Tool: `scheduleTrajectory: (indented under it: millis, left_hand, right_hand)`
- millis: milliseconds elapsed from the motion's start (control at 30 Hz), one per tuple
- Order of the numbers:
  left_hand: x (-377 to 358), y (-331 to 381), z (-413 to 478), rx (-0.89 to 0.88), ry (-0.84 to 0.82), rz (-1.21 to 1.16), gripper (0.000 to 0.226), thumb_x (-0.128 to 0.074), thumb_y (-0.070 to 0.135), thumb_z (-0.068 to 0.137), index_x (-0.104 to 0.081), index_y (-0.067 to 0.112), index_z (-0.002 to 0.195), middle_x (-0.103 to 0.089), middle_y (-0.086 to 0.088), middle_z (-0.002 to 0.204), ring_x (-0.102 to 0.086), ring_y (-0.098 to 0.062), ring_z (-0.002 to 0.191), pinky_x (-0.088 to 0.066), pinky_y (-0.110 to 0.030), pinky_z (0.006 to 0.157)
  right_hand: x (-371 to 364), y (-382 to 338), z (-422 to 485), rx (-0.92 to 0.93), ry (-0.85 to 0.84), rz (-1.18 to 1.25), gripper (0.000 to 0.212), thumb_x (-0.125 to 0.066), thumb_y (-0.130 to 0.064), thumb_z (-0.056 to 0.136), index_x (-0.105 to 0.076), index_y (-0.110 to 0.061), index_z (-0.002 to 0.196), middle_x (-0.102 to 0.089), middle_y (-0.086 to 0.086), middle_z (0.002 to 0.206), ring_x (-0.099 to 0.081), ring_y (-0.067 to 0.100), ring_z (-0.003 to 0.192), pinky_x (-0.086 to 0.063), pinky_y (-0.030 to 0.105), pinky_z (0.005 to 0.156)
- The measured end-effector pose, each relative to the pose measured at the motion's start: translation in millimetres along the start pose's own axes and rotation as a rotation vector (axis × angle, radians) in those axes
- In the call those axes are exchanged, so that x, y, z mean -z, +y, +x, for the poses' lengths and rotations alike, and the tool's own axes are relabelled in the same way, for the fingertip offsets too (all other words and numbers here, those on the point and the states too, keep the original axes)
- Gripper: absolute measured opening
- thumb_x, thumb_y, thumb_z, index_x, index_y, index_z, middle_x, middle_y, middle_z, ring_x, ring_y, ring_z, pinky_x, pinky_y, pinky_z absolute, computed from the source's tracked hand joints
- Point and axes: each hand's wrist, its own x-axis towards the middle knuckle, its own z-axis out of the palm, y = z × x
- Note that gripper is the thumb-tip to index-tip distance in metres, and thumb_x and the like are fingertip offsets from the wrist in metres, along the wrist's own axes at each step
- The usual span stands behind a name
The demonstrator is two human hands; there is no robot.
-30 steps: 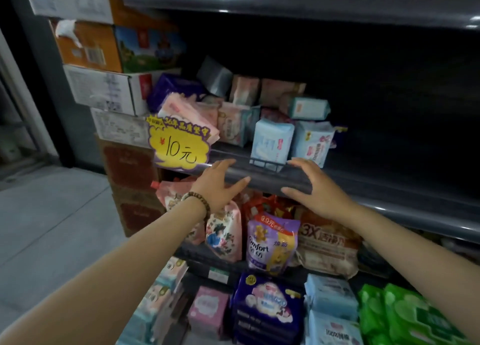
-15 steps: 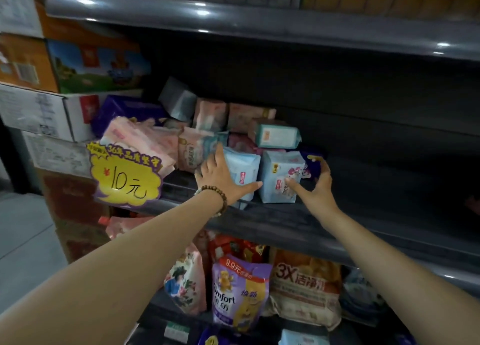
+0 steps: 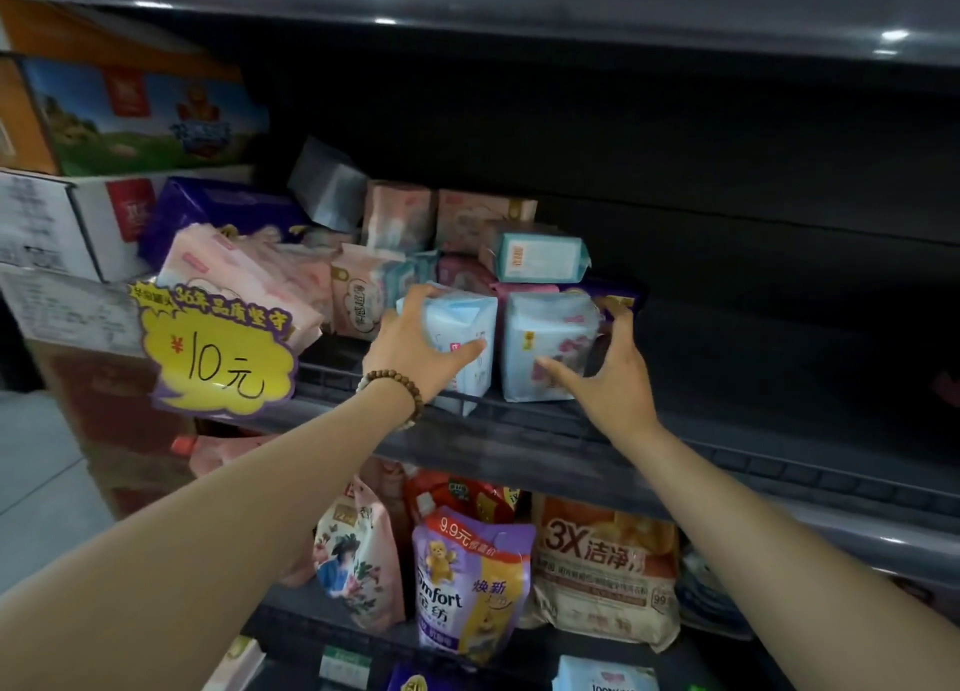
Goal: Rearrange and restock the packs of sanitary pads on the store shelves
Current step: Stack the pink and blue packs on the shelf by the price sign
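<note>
Pad packs, front row: left pack and right pack stand upright, just beside each other, at the front lip of the shelf.

Left hand holds the left pack, fingers over its top corner and thumb across the front face. Right hand holds the right pack, thumb on the front and fingers curled round its far side.

Step in hand (judged): squaring or shifting these two front packs as a pair.

Technique notes:
- Soft film wrapping will likely dent under a hard pinch, so grip by the flanks and keep the pressure light.
- The left pack's bottom edge overhangs the wire lip. Seat it fully behind the lip before letting go, or it may tip forward.
- Move both together so neither topples against the other.
- Avoid nudging the heap behind, which is loosely stacked and could slide.

Appearance: both packs are pale blue and white with pink print, pillow-shaped with gusseted tops, the film slightly crumpled. The print is blurred and the brand unreadable. In the heap, pink and teal packs lie jumbled, several tilted, with a teal pack flat on top. The shelf to the right of the packs looks bare and dark.

A price sign hangs at the left of the shelf edge.
</note>
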Motion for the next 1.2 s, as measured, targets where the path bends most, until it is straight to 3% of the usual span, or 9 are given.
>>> scheduleTrajectory:
  millis: [100,200,333,500,700,833,933,1100,1200]
  left_hand:
    - [16.1,3.7,-5.4,-0.037,0.128,-0.095,0.072,-0.074,0.046,0.074,-0.035,0.035,0.134,-0.044,-0.008,0.131,-0.054,-0.029,0.107,-0.048,-0.036,0.079]
    - [35.5,3.4,-6.9,-0.056,0.202,-0.225,0.071,-0.077,0.044,0.072,-0.039,0.033,0.131,-0.045,-0.004,0.129,-0.052,-0.024,0.107,-0.052,-0.039,0.082]
    - [55.3,0.0,-14.7,-0.119,0.155,-0.255,0.071,-0.079,0.043,0.071,-0.040,0.032,0.129,-0.047,0.001,0.126,-0.050,-0.017,0.106,-0.051,-0.034,0.082]
    - [70.0,-3.1,-27.9,-0.034,0.143,-0.521,0.064,-0.081,0.036,0.071,-0.042,0.032,0.122,-0.055,0.001,0.119,-0.060,-0.019,0.102,-0.056,-0.030,0.074]
    - [82.6,2.1,-63.1,0.111,0.091,-0.819,0.100,-0.079,0.025,0.074,-0.014,0.029,0.150,-0.047,0.002,0.132,-0.056,-0.017,0.112,-0.052,-0.035,0.090]
    - [77.4,0.9,-105.9,0.296,0.011,-1.045,0.101,-0.076,0.018,0.077,-0.009,0.033,0.151,-0.048,0.000,0.134,-0.058,-0.021,0.109,-0.057,-0.038,0.076]
    - [61.3,-8.2,-145.3,0.408,-0.127,-1.179,0.094,-0.080,0.026,0.071,-0.023,0.031,0.147,-0.052,-0.002,0.133,-0.060,-0.023,0.109,-0.057,-0.044,0.077]
    - [17.5,-22.1,-219.3,0.517,-0.438,-1.303,0.060,-0.087,0.026,0.064,-0.058,0.015,0.116,-0.069,-0.009,0.107,-0.068,-0.023,0.093,-0.059,-0.038,0.070]
    - [3.2,-39.5,-255.4,0.672,-0.727,-1.247,0.092,-0.091,0.054,0.038,-0.063,0.013,0.116,-0.067,-0.014,0.113,-0.063,-0.032,0.101,-0.057,-0.046,0.082]
  right_hand:
    - [-4.5,-3.5,0.5,0.035,-0.039,-0.272,0.080,-0.079,-0.042,0.074,-0.040,-0.021,0.140,-0.036,0.006,0.144,-0.027,0.022,0.134,-0.031,0.043,0.112]
    - [-8.8,-15.4,1.3,0.019,-0.059,-0.262,0.082,-0.080,-0.043,0.072,-0.036,-0.015,0.136,-0.027,0.005,0.150,-0.019,0.022,0.141,-0.023,0.043,0.117]
    - [-6.3,-39.3,8.4,-0.092,-0.154,-0.028,0.081,-0.082,-0.031,0.074,-0.028,-0.016,0.133,-0.049,0.007,0.135,-0.047,0.022,0.127,-0.043,0.034,0.100]
    - [-6.2,-57.0,14.8,-0.126,-0.269,-0.320,0.067,-0.077,-0.035,0.080,-0.044,-0.024,0.137,-0.035,0.012,0.137,-0.036,0.030,0.129,-0.038,0.037,0.103]
    - [21.7,-81.3,-19.0,0.037,-0.076,-0.315,0.081,-0.072,-0.023,0.085,-0.025,-0.033,0.149,-0.033,0.006,0.133,-0.047,0.018,0.113,-0.044,0.029,0.090]
    - [67.1,-99.5,-72.6,-0.305,0.264,0.275,0.077,-0.075,-0.045,0.076,-0.043,-0.017,0.141,-0.047,0.003,0.131,-0.049,0.008,0.107,-0.046,0.029,0.091]
    - [96.7,-101.6,-135.0,-0.657,0.208,0.817,0.079,-0.082,-0.045,0.060,-0.054,-0.012,0.126,-0.064,0.008,0.117,-0.066,0.018,0.097,-0.056,0.033,0.077]
    - [99.7,-80.3,-242.2,-0.938,0.040,1.138,0.093,-0.099,-0.029,0.025,-0.063,-0.014,0.109,-0.073,0.014,0.103,-0.072,0.028,0.087,-0.057,0.049,0.079]
    - [99.5,-71.9,-286.6,-1.092,0.034,1.173,0.065,-0.087,-0.027,0.054,-0.061,-0.015,0.112,-0.074,0.015,0.094,-0.067,0.037,0.091,-0.053,0.054,0.084]
